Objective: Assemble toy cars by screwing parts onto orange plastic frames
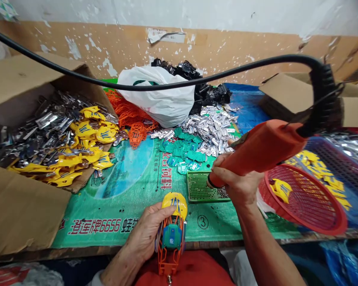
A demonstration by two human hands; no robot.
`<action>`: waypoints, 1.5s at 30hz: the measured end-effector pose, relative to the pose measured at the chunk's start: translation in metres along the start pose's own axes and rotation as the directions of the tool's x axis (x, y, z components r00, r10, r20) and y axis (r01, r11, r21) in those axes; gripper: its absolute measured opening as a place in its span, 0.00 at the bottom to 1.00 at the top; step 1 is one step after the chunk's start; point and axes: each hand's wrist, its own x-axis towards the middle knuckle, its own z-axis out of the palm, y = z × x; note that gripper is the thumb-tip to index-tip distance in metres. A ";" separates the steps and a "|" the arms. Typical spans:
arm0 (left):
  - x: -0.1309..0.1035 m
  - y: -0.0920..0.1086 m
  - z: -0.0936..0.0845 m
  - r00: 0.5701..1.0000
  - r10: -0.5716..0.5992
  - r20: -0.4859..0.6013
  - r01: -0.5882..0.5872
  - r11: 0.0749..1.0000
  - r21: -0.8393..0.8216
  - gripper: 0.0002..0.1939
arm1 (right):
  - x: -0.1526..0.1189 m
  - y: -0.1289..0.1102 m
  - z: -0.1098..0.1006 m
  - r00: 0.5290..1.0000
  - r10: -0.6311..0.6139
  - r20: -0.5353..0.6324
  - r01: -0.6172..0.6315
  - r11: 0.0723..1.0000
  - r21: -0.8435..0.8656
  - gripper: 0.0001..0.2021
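Observation:
My left hand [147,228] is closed round a toy vehicle [172,236] with an orange frame, a teal middle piece and a yellow front part, held at the table's front edge. In my right hand [237,184] is a red power screwdriver [259,149] with a thick black cable [179,83]. Its lower end is over a small green tray [199,186] holding tiny screws [222,192]; whether it touches them I cannot tell. Behind the tray lie teal parts [181,147] and a heap of silver parts [210,127].
At the left, an open carton [24,210] holds dark and yellow parts [86,131]. A white bag [167,99] stands at the back beside orange frames [122,111] and black parts [209,93]. To the right are a red basket [322,222] and another carton [289,93]. The cable arches across the view.

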 end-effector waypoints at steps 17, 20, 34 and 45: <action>-0.003 -0.003 -0.002 0.999 -0.026 0.029 0.025 0.999 0.039 0.15 | -0.001 0.001 0.003 0.999 -0.048 0.015 0.050 0.995 -0.088 0.09; -0.005 -0.003 -0.003 0.999 0.000 0.037 -0.002 0.999 0.032 0.17 | -0.002 0.000 0.003 0.999 -0.036 0.016 0.037 0.998 -0.052 0.08; -0.001 -0.003 -0.003 0.997 0.076 -0.006 -0.076 0.997 0.013 0.20 | -0.005 -0.046 0.013 0.997 0.011 0.081 -0.029 0.974 0.223 0.16; 0.001 -0.005 -0.005 0.990 0.090 0.111 -0.080 0.993 -0.092 0.14 | -0.029 -0.058 0.041 0.947 0.138 0.289 -0.252 0.879 0.405 0.27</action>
